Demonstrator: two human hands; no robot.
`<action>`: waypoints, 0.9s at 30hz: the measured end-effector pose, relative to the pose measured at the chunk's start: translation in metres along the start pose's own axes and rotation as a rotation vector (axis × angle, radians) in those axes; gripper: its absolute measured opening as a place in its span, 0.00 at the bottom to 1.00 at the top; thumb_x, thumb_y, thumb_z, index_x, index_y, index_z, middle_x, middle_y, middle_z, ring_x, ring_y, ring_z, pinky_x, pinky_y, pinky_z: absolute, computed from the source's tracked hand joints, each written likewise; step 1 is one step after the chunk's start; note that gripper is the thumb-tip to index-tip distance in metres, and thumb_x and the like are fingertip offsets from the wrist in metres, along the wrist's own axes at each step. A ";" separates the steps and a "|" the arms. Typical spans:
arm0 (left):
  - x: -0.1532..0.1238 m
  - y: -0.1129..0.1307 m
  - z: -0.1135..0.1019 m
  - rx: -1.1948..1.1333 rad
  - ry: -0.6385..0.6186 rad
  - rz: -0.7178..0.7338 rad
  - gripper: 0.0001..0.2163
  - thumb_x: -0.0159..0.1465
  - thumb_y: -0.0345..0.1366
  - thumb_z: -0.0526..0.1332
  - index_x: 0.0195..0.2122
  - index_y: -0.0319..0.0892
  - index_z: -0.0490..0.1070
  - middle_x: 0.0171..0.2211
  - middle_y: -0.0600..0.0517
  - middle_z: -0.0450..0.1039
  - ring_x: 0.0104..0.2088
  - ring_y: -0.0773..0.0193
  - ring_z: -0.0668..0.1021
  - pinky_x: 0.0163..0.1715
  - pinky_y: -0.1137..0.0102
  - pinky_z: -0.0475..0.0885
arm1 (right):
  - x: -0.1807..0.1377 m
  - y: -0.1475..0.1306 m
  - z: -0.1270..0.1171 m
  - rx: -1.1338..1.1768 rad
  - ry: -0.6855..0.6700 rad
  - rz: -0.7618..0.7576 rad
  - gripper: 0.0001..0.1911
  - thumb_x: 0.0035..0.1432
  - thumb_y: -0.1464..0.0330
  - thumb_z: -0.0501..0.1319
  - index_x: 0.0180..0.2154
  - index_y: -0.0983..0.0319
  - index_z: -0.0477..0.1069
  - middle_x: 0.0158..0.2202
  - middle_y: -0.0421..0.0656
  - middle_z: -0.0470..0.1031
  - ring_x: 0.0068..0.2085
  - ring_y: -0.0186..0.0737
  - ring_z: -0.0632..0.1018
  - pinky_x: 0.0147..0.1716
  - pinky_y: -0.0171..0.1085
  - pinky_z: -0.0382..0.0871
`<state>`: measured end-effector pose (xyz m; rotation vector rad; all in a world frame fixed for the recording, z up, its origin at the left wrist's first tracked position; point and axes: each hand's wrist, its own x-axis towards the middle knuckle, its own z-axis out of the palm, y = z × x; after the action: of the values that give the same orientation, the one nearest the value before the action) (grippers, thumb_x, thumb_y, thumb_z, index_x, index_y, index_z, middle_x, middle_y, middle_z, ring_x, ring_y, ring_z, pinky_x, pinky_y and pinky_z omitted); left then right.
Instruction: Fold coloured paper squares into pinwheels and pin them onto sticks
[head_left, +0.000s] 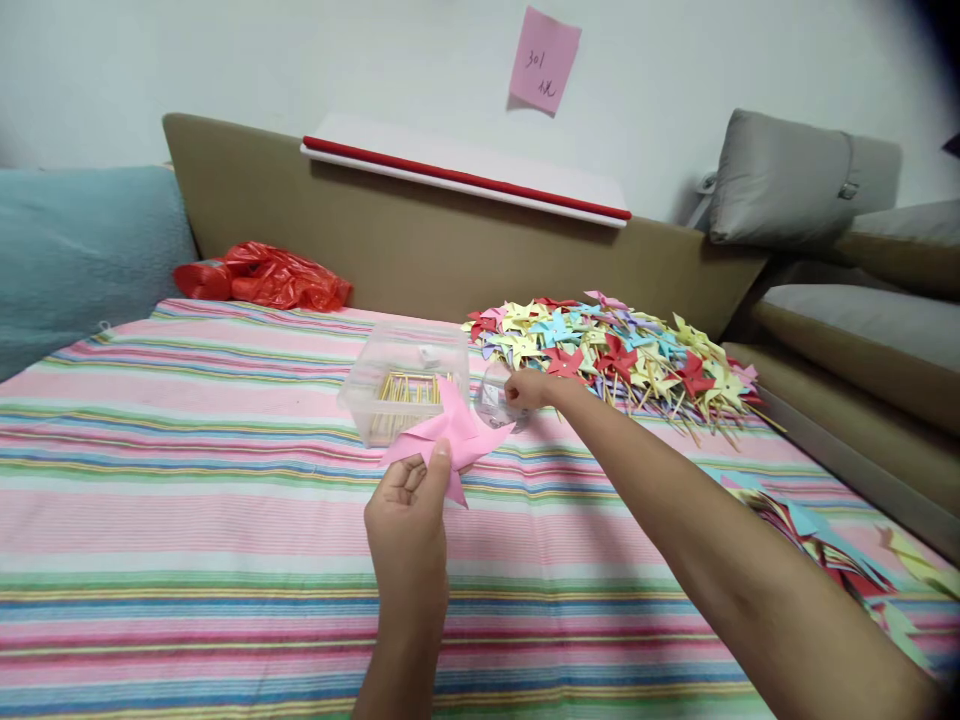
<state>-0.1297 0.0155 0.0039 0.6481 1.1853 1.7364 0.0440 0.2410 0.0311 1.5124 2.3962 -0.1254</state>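
My left hand [411,500] pinches a pink paper pinwheel [457,430] at its centre, thumb on top, in front of a clear plastic box [360,385]. Thin yellow sticks [409,390] lie in that box. My right hand [527,388] is stretched forward, its fingers curled at a small clear container [491,400] just right of the box. Whatever its fingertips hold, if anything, is hidden. Close behind my right hand begins a heap of finished pinwheels [619,355] on sticks, in red, yellow, blue and pink.
A striped sheet [225,520] covers the surface. Cut coloured paper pieces [825,550] lie at the right, partly behind my right forearm. A red plastic bag [277,278] rests at the back left, near a blue cushion [82,260]. Grey cushions [795,180] stack up at right.
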 end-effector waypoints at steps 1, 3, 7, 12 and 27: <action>0.000 0.000 0.000 0.003 0.001 0.001 0.19 0.57 0.47 0.72 0.26 0.40 0.66 0.23 0.58 0.57 0.26 0.71 0.60 0.23 0.78 0.59 | -0.007 0.001 -0.005 0.012 0.050 -0.014 0.13 0.68 0.61 0.62 0.46 0.64 0.74 0.46 0.45 0.77 0.44 0.42 0.79 0.46 0.46 0.75; 0.000 0.001 0.001 0.005 0.006 -0.001 0.18 0.57 0.47 0.71 0.26 0.40 0.66 0.22 0.59 0.56 0.25 0.71 0.59 0.22 0.78 0.57 | -0.032 0.005 -0.011 0.045 0.155 -0.051 0.10 0.68 0.63 0.60 0.44 0.64 0.74 0.44 0.45 0.77 0.43 0.42 0.78 0.45 0.43 0.72; -0.002 -0.002 0.006 -0.016 -0.030 -0.013 0.18 0.57 0.46 0.72 0.27 0.40 0.67 0.23 0.59 0.56 0.26 0.71 0.59 0.23 0.78 0.57 | -0.112 0.023 0.006 0.123 0.240 -0.115 0.07 0.63 0.71 0.58 0.36 0.62 0.75 0.37 0.46 0.79 0.36 0.40 0.76 0.37 0.36 0.65; -0.010 -0.010 0.020 -0.008 -0.116 0.006 0.19 0.56 0.45 0.73 0.25 0.40 0.64 0.23 0.60 0.51 0.25 0.72 0.56 0.22 0.78 0.54 | -0.203 0.046 0.071 0.212 0.219 -0.067 0.08 0.59 0.71 0.59 0.30 0.60 0.76 0.31 0.45 0.80 0.31 0.41 0.76 0.32 0.35 0.65; -0.036 -0.043 0.055 0.102 -0.300 -0.004 0.16 0.53 0.45 0.74 0.29 0.39 0.72 0.24 0.57 0.68 0.26 0.70 0.66 0.26 0.76 0.60 | -0.258 0.003 0.185 0.344 0.649 0.153 0.22 0.72 0.69 0.50 0.62 0.66 0.68 0.65 0.55 0.68 0.66 0.52 0.68 0.67 0.53 0.60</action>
<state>-0.0529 0.0128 -0.0113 0.9315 1.0669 1.5190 0.1878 -0.0241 -0.0668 2.1560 2.8350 -0.0082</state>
